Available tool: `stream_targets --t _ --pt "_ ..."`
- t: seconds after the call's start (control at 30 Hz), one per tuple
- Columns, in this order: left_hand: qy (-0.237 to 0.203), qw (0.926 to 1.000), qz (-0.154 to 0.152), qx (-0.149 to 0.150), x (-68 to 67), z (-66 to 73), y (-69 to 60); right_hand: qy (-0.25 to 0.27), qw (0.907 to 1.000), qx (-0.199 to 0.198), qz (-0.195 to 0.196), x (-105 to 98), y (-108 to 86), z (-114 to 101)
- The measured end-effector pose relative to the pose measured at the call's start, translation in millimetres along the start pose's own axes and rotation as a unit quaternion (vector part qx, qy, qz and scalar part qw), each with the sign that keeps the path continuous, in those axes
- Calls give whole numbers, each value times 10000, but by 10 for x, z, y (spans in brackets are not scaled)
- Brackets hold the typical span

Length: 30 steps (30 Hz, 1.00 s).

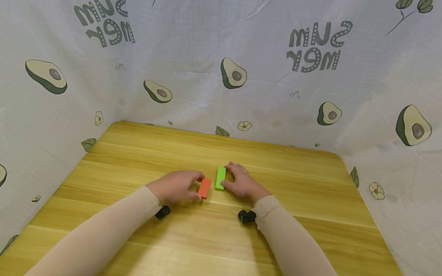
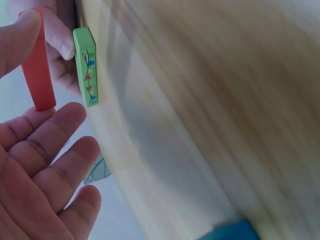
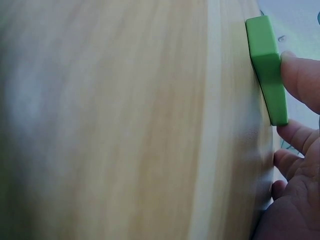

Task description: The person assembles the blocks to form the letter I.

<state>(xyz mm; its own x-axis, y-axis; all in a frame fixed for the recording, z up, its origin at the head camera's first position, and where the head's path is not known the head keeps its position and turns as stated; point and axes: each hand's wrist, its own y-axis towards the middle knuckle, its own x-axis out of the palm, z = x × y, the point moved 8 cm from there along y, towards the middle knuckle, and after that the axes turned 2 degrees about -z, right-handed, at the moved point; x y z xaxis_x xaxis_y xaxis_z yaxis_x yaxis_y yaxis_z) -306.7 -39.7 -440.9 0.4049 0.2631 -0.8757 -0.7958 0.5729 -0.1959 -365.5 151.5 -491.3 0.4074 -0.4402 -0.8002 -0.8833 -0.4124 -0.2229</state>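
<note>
An orange-red block (image 1: 204, 188) is pinched at its two ends between the thumb and a finger of the left hand (image 1: 176, 186); in the left wrist view the red block (image 2: 38, 70) stands off the table, the other fingers spread. Just right of it a green block (image 1: 220, 179) rests on the wooden table. The right hand (image 1: 242, 183) holds that block with thumb and index finger at its ends. Small coloured drawings mark the side of the green block (image 2: 87, 70) in the left wrist view. In the right wrist view, the green block (image 3: 267, 70) shows plain faces.
The wooden table (image 1: 206, 247) has a pale cloth (image 1: 196, 48) with avocado prints behind it and at both sides. Black devices (image 1: 247, 217) sit at both wrists. A blue object (image 2: 232, 231) shows at the bottom edge of the left wrist view.
</note>
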Motion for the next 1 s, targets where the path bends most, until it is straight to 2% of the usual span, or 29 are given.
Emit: stream_targets --t 0.4,0.6,0.83,1.0 --pt "151 9997 -13 203 105 132 42 56 10000 -1 -24 -9 -18 -10" --pt "348 9991 -41 220 153 166 58 71 10000 29 -34 -7 -16 -2" --pt "340 9993 -78 163 195 195 61 77 10000 18 11 -6 -10 3" --pt "485 9985 -53 231 216 235 65 89 10000 -2 25 -6 -25 -9"
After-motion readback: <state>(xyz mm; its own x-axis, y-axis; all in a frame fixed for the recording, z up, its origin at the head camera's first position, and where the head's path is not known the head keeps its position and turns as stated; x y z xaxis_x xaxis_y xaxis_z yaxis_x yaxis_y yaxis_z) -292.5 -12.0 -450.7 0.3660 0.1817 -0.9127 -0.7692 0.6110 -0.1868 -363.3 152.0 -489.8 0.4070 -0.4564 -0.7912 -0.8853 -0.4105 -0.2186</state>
